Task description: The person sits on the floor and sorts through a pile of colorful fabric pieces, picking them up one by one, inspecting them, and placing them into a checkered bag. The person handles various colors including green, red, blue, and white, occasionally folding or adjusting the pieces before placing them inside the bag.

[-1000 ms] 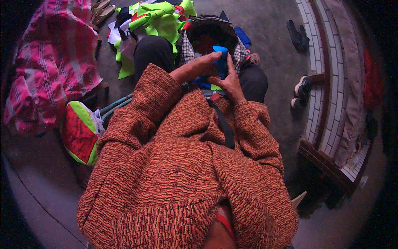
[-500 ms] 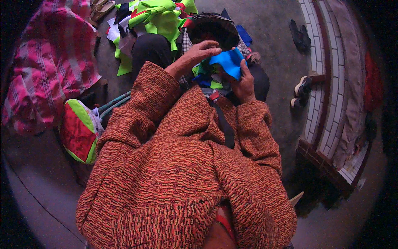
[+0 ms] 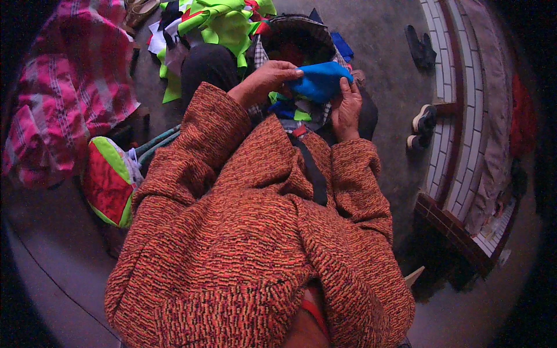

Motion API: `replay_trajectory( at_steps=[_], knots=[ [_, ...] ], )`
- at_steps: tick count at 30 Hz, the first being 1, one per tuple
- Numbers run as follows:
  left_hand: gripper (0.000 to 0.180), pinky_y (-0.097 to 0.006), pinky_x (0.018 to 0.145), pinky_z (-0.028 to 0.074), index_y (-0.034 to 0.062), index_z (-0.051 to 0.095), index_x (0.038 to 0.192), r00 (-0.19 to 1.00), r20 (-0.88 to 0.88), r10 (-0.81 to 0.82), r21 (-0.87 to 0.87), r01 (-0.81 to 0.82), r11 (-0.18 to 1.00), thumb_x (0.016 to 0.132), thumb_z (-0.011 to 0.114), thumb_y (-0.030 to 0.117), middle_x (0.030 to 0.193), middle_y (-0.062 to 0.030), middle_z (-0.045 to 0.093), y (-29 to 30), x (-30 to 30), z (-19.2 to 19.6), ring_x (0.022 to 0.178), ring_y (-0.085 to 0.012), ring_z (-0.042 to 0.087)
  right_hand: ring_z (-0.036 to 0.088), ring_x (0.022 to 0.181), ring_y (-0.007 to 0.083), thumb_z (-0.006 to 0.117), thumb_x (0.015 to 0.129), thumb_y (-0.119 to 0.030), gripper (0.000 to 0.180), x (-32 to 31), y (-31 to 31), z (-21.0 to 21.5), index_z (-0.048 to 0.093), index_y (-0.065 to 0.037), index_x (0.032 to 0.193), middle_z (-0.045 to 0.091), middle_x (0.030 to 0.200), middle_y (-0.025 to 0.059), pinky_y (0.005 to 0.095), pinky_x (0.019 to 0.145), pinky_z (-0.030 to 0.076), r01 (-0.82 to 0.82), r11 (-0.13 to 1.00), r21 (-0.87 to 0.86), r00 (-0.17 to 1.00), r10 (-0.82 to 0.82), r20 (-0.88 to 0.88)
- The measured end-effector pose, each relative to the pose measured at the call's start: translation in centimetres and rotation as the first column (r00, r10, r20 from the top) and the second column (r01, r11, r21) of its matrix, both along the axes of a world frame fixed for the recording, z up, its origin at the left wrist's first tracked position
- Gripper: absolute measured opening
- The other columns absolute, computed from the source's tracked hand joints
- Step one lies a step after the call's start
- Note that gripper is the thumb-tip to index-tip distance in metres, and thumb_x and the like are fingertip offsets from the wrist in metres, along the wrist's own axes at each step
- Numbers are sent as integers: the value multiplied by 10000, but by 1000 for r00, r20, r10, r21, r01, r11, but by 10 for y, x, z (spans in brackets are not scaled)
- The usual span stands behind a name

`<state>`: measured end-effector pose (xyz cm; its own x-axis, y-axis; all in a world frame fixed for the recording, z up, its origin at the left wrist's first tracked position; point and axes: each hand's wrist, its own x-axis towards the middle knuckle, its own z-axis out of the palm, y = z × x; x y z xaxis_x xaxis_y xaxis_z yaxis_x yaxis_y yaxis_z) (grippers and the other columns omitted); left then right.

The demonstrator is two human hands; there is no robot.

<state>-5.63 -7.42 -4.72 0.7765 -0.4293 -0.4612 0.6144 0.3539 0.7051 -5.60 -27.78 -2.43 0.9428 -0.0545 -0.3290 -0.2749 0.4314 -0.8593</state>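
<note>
A piece of bright blue cloth [image 3: 318, 81] is stretched between my two hands above my lap. My left hand [image 3: 268, 79] pinches its left edge between thumb and fingers. At its right end, my right hand [image 3: 346, 110] grips the cloth with the thumb on top. Under the cloth lie small blue and lime-green fabric scraps [image 3: 301, 115], partly hidden. Just beyond my hands stands a checked cloth bag [image 3: 299, 23] with its mouth wide and dark inside.
Lime-green, white and black fabric pieces [image 3: 223, 26] are heaped at the far left. A pink plaid cloth [image 3: 75, 98] hangs at the left, above a red and lime stuffed bundle [image 3: 110, 182]. Shoes [image 3: 423, 122] sit by a white-tiled step [image 3: 442, 64] on the right.
My left hand has closed on the blue cloth's left edge, where before it hovered beside it. The cloth has risen slightly and is now spread wider between both hands.
</note>
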Motion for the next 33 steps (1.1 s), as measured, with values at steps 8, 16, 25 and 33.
replay_trajectory(
  at_steps=[8, 16, 25, 33],
  knots=[
    [239, -251, 570, 463, 46, 585, 940, 998, -53, 17, 50, -14, 999, 820, 607, 252, 794, -16, 580, 1, 0, -5, 668, -114, 546, 548, 932, 172, 604, 788, 10, 348, 3, -4, -9, 508, -37, 1119, 572, 1053, 79, 319, 834, 446, 9, 994, -108, 993, 4, 118],
    [182, -210, 511, 416, 48, 583, 944, 996, -70, 53, 57, -49, 997, 834, 581, 193, 738, 13, 559, 4, -1, -11, 593, -73, 509, 490, 1073, 219, 508, 777, 128, 660, 3, -3, 0, 261, -83, 1351, 453, 1248, 143, 367, 902, 419, -32, 947, -318, 988, 79, 136],
    [224, -247, 544, 448, 43, 578, 984, 995, -66, 78, 126, -69, 990, 839, 579, 214, 791, -20, 570, 5, 2, -29, 662, -109, 540, 491, 1040, 148, 454, 765, 81, 526, 4, -8, -17, 429, -34, 1277, 524, 1182, 81, 265, 933, 345, -133, 823, -552, 964, 236, 120],
    [254, -301, 574, 494, 54, 549, 976, 981, -87, 172, 147, -158, 976, 843, 588, 268, 842, -63, 590, 6, 2, -32, 709, -164, 586, 501, 1036, 180, 539, 711, 92, 664, 3, 1, -4, 340, -35, 1332, 449, 1245, 79, 275, 871, 410, -175, 891, -419, 968, 234, 93]
  ],
)
